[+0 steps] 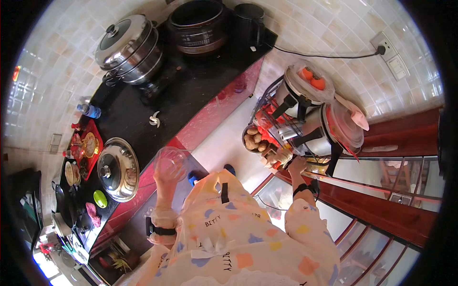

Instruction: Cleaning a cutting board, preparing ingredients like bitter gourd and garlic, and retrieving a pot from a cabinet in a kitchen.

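My left hand [166,180] holds a clear bowl [171,163] beside the counter's front edge. On the right, my right hand [297,165] reaches to the lower edge of a black wire rack [291,123]; what its fingers touch there is hidden. Just left of that hand lie a pale root or bulb vegetable [284,156] and a small red-orange item [277,164]. Above them is a metal bowl of potatoes [253,139]. A metal blade piece [154,119] lies on the black countertop [193,89].
A steel steamer pot [130,50], a black cooker pot [196,26] and a black kettle [249,25] stand at the back. A domed steel lid [118,169] lies near the counter edge. Pressure cookers [315,136] crowd the rack, beside a glass-doored wooden cabinet [375,207].
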### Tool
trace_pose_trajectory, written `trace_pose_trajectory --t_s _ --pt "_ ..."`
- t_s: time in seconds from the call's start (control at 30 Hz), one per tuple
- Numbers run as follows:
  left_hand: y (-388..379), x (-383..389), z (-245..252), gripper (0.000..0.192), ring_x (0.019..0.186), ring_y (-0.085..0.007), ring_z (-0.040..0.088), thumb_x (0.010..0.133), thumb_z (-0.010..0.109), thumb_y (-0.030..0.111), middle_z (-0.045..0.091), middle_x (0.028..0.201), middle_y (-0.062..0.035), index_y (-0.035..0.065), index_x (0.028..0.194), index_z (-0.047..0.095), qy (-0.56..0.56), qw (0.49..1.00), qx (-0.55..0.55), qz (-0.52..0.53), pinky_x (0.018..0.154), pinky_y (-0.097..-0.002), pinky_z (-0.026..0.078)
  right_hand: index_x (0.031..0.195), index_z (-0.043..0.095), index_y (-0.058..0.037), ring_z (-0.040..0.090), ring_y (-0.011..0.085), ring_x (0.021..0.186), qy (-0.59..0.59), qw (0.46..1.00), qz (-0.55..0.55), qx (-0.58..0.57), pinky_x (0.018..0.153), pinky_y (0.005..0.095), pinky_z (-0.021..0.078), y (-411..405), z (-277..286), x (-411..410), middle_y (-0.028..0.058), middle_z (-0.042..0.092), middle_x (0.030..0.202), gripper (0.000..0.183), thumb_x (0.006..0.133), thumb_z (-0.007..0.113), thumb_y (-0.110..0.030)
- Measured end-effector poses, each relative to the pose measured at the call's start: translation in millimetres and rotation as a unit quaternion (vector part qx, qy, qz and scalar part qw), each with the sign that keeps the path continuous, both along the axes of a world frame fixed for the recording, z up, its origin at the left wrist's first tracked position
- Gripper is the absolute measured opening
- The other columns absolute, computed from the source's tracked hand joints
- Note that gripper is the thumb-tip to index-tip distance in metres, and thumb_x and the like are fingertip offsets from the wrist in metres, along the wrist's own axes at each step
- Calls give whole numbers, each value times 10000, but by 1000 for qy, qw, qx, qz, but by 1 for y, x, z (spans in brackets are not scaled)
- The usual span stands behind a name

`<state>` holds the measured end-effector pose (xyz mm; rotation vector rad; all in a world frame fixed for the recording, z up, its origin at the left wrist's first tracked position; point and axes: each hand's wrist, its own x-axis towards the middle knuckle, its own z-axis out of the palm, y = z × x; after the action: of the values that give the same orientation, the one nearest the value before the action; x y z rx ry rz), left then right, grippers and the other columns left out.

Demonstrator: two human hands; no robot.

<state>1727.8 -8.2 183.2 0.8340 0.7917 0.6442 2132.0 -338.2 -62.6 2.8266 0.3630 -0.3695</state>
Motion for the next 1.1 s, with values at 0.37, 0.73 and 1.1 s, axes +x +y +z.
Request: trace_pose_trajectory --t_s 0.37,0.73,1.1 --pt "21 -79 -24 708 1235 -353 478 878 515 623 469 1343 -216 211 1411 298 -101 959 -132 229 1018 -530 382 946 580 -39 576 373 835 206 710 377 558 711 437 460 327 74 -144 163 577 908 93 862 574 -78" --pt "25 -229 -31 810 1275 -458 337 841 578 603 237 1415 -245 236 1462 209 -138 913 -164 348 1027 -612 356 949 615 -15 586 387 893 187 713 561 377 748 482 467 554 132 -253 175 590 900 176 809 659 -112" --pt "76 -266 -31 699 1216 -400 435 860 593 550 366 1368 -197 219 1402 302 -249 923 -168 242 1013 -574 388 1056 632 12 605 122 809 787 439 85 425 723 269 480 521 260 -340 42 659 936 201 951 584 -153"
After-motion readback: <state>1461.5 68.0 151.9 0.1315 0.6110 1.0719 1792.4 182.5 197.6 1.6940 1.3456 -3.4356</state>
